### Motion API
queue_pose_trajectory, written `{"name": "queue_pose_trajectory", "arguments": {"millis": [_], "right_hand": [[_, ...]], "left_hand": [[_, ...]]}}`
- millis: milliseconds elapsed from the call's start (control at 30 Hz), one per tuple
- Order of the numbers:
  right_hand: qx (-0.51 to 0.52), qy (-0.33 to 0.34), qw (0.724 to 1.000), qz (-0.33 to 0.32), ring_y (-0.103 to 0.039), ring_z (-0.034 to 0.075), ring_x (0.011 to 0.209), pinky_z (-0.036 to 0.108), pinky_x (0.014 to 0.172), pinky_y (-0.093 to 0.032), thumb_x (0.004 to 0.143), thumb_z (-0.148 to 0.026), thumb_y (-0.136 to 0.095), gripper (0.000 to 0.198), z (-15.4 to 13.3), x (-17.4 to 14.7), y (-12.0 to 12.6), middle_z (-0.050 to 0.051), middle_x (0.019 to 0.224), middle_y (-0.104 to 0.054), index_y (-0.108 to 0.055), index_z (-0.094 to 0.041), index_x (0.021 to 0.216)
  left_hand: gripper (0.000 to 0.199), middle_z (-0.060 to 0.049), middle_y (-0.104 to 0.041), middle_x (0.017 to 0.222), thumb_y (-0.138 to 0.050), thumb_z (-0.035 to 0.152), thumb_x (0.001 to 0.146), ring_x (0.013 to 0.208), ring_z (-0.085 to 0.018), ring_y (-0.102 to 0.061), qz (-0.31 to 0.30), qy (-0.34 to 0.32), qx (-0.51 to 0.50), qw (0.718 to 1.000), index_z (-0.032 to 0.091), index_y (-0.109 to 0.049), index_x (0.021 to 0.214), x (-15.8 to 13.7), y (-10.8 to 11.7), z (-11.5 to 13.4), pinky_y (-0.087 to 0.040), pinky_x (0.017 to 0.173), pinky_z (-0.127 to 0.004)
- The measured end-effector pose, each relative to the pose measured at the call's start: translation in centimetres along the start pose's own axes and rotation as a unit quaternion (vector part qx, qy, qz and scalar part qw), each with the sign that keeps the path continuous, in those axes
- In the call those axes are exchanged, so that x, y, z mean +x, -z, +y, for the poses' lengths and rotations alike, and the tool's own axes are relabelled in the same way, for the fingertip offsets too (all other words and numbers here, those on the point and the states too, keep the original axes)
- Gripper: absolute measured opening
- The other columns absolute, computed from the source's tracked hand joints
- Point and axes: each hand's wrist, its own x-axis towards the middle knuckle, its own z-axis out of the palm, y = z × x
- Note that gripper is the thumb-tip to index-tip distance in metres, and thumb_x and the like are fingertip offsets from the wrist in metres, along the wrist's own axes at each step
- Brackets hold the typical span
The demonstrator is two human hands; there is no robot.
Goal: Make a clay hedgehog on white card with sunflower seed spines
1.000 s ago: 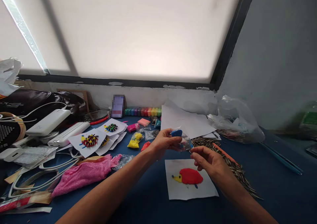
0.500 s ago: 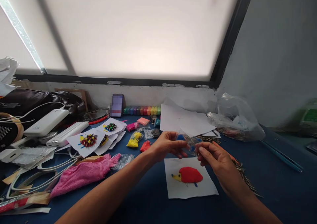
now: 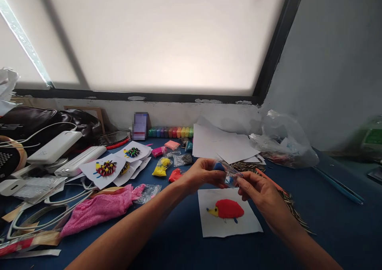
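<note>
Between my two hands is a small clear plastic bag (image 3: 229, 173) with blue modelling clay (image 3: 219, 166) in it. My left hand (image 3: 205, 174) grips the bag's left side, fingers bent round it. On the right side, my right hand (image 3: 253, 185) pinches the bag's edge between thumb and fingers. Just below them a white paper sheet (image 3: 253, 226) lies flat on the table. It carries a hedgehog figure (image 3: 229, 209) with a red clay body, a yellow face, a blue nose and a blue leg; another leg shows only as a drawn outline.
Left of my hands lie bags of yellow clay (image 3: 162, 166) and red clay (image 3: 175, 175). Finished hedgehog sheets (image 3: 104, 168), a pink cloth (image 3: 98, 208) and white power banks (image 3: 55, 146) sit farther left. Striped seeds (image 3: 295, 214) are heaped at right, near a clear plastic bag (image 3: 286, 142).
Both hands stay over the paper with the bag between them. The left fingers have curled in a little, and the bag's shape has shifted slightly.
</note>
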Motion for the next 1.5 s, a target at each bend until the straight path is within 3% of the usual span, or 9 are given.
{"name": "queue_pose_trajectory", "arguments": {"millis": [100, 267, 433, 667, 833, 1000, 1100, 1233, 1500], "right_hand": [[0.007, 0.006, 1.000, 0.024, -0.055, 0.014, 0.060, 0.028, 0.057, -0.049, 0.068, -0.066, -0.069, 0.048, 0.3, 0.1, -0.1, 0.000, 0.063, -0.059, -0.065, -0.019, 0.076], [-0.002, 0.001, 1.000, 0.015, -0.056, 0.015, 0.056, 0.029, 0.055, -0.050, 0.072, -0.059, -0.068, 0.040, 0.2, 0.2, -0.3, 0.002, 0.061, -0.061, -0.065, -0.018, 0.073], [-0.020, 0.022, 0.999, 0.043, -0.065, 0.022, 0.082, 0.035, 0.074, -0.053, 0.072, -0.044, -0.069, 0.032, 0.1, 0.2, 0.3, 0.008, 0.091, -0.070, -0.068, -0.020, 0.093], [-0.151, 0.211, 0.962, 0.080, -0.064, 0.020, 0.082, 0.034, 0.072, -0.054, 0.085, -0.040, -0.062, 0.023, 0.3, -0.3, 0.4, 0.006, 0.103, -0.066, -0.069, -0.025, 0.101], [-0.214, 0.282, 0.931, 0.085, -0.063, 0.017, 0.080, 0.030, 0.070, -0.053, 0.088, -0.028, -0.061, 0.011, 0.5, -0.6, -0.1, 0.003, 0.094, -0.067, -0.067, -0.025, 0.096], [-0.244, 0.280, 0.926, 0.074, -0.061, 0.016, 0.074, 0.028, 0.066, -0.049, 0.088, -0.022, -0.060, 0.007, 0.7, -0.5, -0.1, 0.000, 0.083, -0.064, -0.061, -0.024, 0.082], [-0.236, 0.275, 0.930, 0.067, -0.061, 0.016, 0.078, 0.028, 0.070, -0.050, 0.088, -0.022, -0.060, 0.005, 0.8, -0.5, -0.4, 0.001, 0.088, -0.065, -0.061, -0.024, 0.083], [-0.225, 0.241, 0.941, 0.075, -0.061, 0.016, 0.077, 0.029, 0.071, -0.050, 0.088, -0.026, -0.060, 0.006, 1.0, -0.6, -0.6, 0.000, 0.086, -0.065, -0.062, -0.025, 0.094], [-0.239, 0.155, 0.958, 0.017, -0.061, 0.018, 0.069, 0.031, 0.062, -0.048, 0.088, -0.034, -0.057, 0.015, 1.4, -0.3, -0.1, 0.001, 0.076, -0.064, -0.063, -0.023, 0.080]], "left_hand": [[0.045, -0.009, -0.071, 0.083, -0.085, 0.036, 0.063, 0.073, -0.017, -0.070, -0.009, -0.011, -0.008, 1.000, 0.009, -0.067, 0.094, -0.1, -0.3, 0.3, -0.055, 0.077, -0.032], [0.043, -0.007, -0.070, 0.077, -0.084, 0.042, 0.063, 0.059, -0.014, -0.066, 0.088, -0.049, -0.005, 0.995, 0.010, -0.062, 0.081, 0.1, -0.2, 0.4, -0.050, 0.056, -0.023], [0.024, -0.002, -0.064, 0.064, -0.078, 0.027, 0.069, 0.054, -0.008, -0.056, 0.111, -0.080, 0.132, 0.982, 0.011, -0.061, 0.071, 0.1, 0.0, 0.7, -0.042, 0.053, -0.019], [0.022, 0.003, -0.052, 0.061, -0.071, 0.032, 0.078, 0.056, -0.007, -0.046, 0.049, -0.116, 0.257, 0.958, 0.012, -0.064, 0.077, -0.3, -0.8, 0.1, -0.034, 0.049, -0.018], [0.015, 0.002, -0.056, 0.066, -0.064, 0.026, 0.082, 0.058, -0.008, -0.051, 0.019, -0.095, 0.237, 0.967, 0.012, -0.059, 0.081, -0.6, -1.5, 0.3, -0.039, 0.051, -0.018], [0.003, -0.003, -0.065, 0.078, -0.054, 0.013, 0.084, 0.060, -0.011, -0.062, 0.007, -0.028, 0.192, 0.981, 0.013, -0.053, 0.087, -1.1, -2.6, 0.9, -0.048, 0.053, -0.021], [0.007, -0.003, -0.065, 0.075, -0.056, 0.009, 0.079, 0.057, -0.010, -0.059, 0.028, -0.045, 0.244, 0.968, 0.012, -0.057, 0.086, -1.2, -2.8, 1.1, -0.043, 0.047, -0.018], [0.009, 0.000, -0.062, 0.069, -0.058, 0.006, 0.078, 0.057, -0.008, -0.055, 0.032, -0.057, 0.283, 0.957, 0.011, -0.062, 0.085, -1.2, -2.7, 1.0, -0.042, 0.050, -0.016], [0.007, 0.002, -0.058, 0.066, -0.059, 0.006, 0.077, 0.057, -0.007, -0.052, 0.018, -0.066, 0.256, 0.964, 0.011, -0.062, 0.082, -0.9, -2.5, 0.5, -0.041, 0.051, -0.016]]}}
